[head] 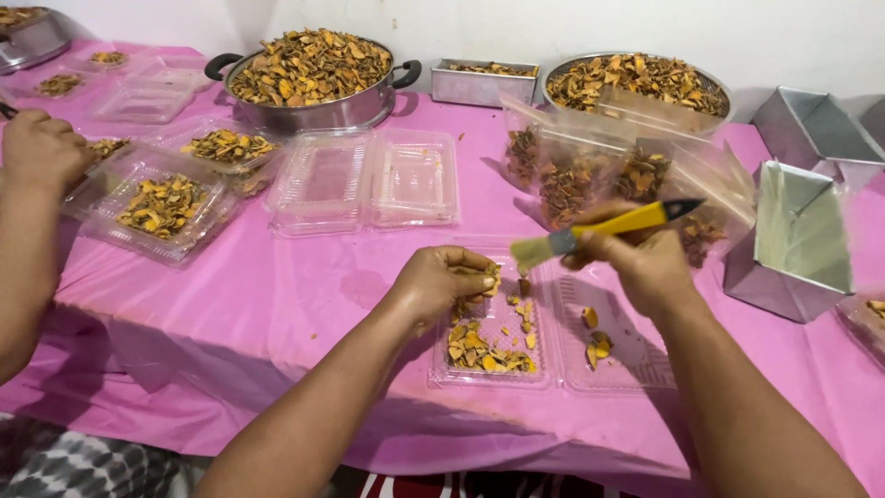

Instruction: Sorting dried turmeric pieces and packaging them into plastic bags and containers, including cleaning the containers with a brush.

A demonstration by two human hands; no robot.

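Brush [590,231] in right hand [645,267], tray [489,369] near table edge

Table [277,314] under pink plastic cover. On it: open clear clamshell box [553,341] near front edge, holding yellow-brown dried slices; empty open clamshell [369,182] mid-table; filled clear trays [161,205] at left; large two-handled steel pot [313,78] heaped with slices at back; round steel bowl [636,83]; rectangular metal tins [797,221] at right; filled clear bags [590,175].
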